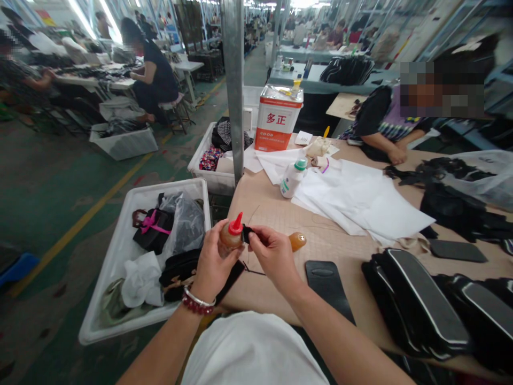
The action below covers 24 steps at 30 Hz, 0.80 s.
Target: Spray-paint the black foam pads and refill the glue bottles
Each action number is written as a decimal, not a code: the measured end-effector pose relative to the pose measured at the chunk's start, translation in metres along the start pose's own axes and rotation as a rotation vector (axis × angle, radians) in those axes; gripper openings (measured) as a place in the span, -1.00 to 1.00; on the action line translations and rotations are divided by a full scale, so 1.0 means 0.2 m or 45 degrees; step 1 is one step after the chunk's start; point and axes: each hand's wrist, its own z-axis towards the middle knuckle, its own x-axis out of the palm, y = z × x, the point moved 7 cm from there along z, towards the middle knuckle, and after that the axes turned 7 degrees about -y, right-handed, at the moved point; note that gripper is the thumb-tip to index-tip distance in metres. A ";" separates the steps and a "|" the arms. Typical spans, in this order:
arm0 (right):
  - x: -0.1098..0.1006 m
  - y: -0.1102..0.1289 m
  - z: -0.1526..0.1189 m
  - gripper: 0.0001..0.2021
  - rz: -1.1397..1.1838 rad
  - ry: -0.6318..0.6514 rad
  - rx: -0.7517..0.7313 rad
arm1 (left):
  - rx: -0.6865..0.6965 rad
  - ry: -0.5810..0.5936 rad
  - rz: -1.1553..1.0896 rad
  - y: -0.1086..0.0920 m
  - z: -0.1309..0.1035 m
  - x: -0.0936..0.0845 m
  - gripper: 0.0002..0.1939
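My left hand (pixel 214 264) is wrapped round a squeeze bottle (pixel 231 234) with a red pointed cap and brownish contents, held upright near the table's left corner. A small black piece (pixel 246 233) touches the bottle's right side, pinched between the thumb and fingers of my right hand (pixel 274 254). Just right of that hand, an amber rounded object (pixel 297 241) lies on the brown tabletop (pixel 256 198); its other end is hidden. A flat black panel (pixel 326 283) rests to the right of my right wrist.
White sheets (pixel 352 192), a green-capped bottle (pixel 294 178) and a red-and-white can (pixel 278 117) stand or lie farther back. Stacked black pieces (pixel 417 299) are at the right. A metal post (pixel 233 80) rises at the far corner; a white bin (pixel 106 262) is left. A person (pixel 385 123) sits across.
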 end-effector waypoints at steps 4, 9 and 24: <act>0.02 0.01 -0.01 -0.79 -0.017 -0.034 0.005 | 0.097 -0.028 0.078 -0.01 -0.01 0.01 -0.41; 0.04 0.01 -0.03 -0.81 -0.011 -0.063 0.023 | 0.111 -0.060 0.071 0.01 -0.02 0.03 -0.42; 0.11 -0.06 -0.11 -0.76 0.959 0.170 0.736 | 0.047 -0.078 -0.069 0.10 0.02 0.07 -0.36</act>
